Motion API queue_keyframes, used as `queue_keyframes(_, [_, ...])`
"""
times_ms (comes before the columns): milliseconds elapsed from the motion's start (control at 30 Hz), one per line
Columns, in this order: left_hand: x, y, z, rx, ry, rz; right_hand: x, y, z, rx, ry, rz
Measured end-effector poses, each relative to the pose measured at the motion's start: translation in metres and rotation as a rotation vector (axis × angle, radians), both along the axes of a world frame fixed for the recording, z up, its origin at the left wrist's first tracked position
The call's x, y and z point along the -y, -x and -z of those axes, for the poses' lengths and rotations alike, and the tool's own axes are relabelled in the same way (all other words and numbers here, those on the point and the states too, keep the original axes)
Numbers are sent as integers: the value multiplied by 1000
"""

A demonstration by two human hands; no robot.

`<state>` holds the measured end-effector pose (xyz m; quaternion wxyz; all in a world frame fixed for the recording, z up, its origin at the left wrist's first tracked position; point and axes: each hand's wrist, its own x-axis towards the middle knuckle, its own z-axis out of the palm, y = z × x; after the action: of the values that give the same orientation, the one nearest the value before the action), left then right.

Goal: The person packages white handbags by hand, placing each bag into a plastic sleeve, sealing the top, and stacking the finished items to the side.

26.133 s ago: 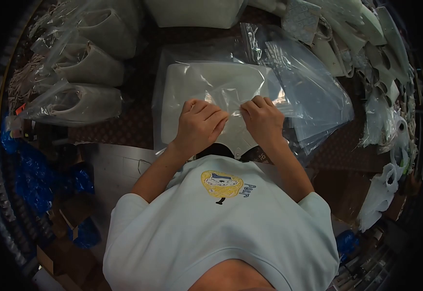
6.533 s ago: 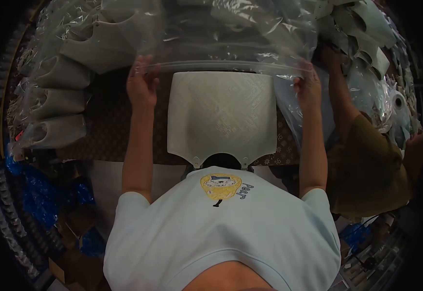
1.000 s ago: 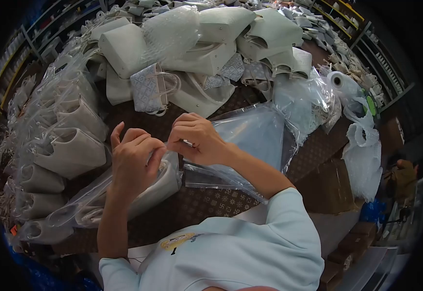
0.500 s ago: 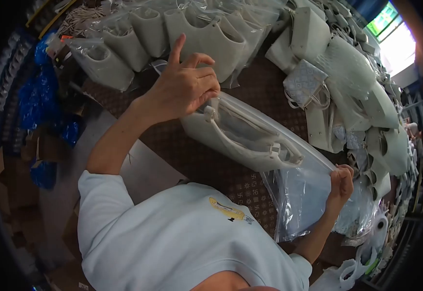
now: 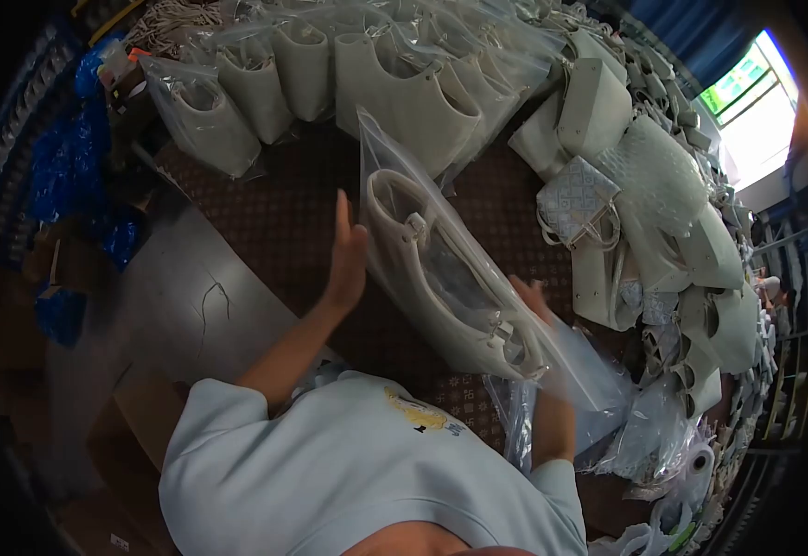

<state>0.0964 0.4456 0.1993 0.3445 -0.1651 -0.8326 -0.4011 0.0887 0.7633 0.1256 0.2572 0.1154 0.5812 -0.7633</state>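
Note:
A white handbag (image 5: 394,246) stands tilted in front of me inside a clear plastic bag (image 5: 374,139), its straps folded into the opening and the plastic's top edge reaching above it. My left hand (image 5: 349,259) is upright with fingers stretched, right beside the handbag's left side. On the other side, my right hand (image 5: 535,298) has its fingers extended against the plastic; its lower part is behind the film. Loose plastic spreads toward the lower right, over my right forearm.
Several white handbags in clear plastic (image 5: 404,93) line the far side of the brown patterned table (image 5: 274,204). Unwrapped white bags (image 5: 594,107) and a patterned small bag (image 5: 578,199) are heaped on the right. Blue plastic (image 5: 65,176) hangs at the left.
Both hands have let go of the plastic's top edge and moved down to the handbag's two sides. The wrapped handbag has turned steeper, and its plastic now stands up at the far end.

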Motion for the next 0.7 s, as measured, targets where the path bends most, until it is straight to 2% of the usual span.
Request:
queue_keyframes(67, [-24, -4, 23, 1, -134, 14, 61, -5, -51, -84, 386, -325])
queue_keyframes(233, [-41, 22, 71, 11, -421, 35, 123, 72, -30, -13, 305, -488])
queue_keyframes(267, [-42, 26, 63, 12, -374, 40, 132, 78, -29, 9, 281, -515])
queue_keyframes(300, [-43, 27, 54, 10, -381, 33, 142, 67, -66, -238, 363, -520])
queue_keyframes(333, [-44, 29, 46, 44, -276, -2, 143, 70, -79, -237, 357, -525])
queue_keyframes(367, [-43, 31, 40, 81, -169, -33, 142, 74, -88, -416, 354, -638])
queue_keyframes(400, [-39, 35, 38, 86, -171, -30, 141, 74, -96, -595, 350, -745])
queue_keyframes(433, [-32, 41, 37, 68, -273, 51, 142, 65, -106, -716, 261, -612])
queue_keyframes(467, [-25, 47, 30, 48, -376, 133, 144, 60, -123, -714, 255, -607])
queue_keyframes(500, [-12, 54, 19, 50, -379, 141, 147, 55, -140, -943, -221, -605])
queue_keyframes(533, [6, 58, -8, -57, -74, 118, 150, 51, -149, -1139, -712, -574])
queue_keyframes(567, [23, 62, -32, -169, 232, 92, 151, 48, -150, -1139, -720, -565])
queue_keyframes(600, [39, 65, -47, -175, 227, 101, 151, 45, -151, -1193, -756, -518])
queue_keyframes(667, [66, 67, -70, -128, 568, 377, 153, 39, -155, -1255, -796, -475])
queue_keyframes(700, [72, 63, -83, -133, 566, 374, 155, 33, -157, -1290, -812, -488])
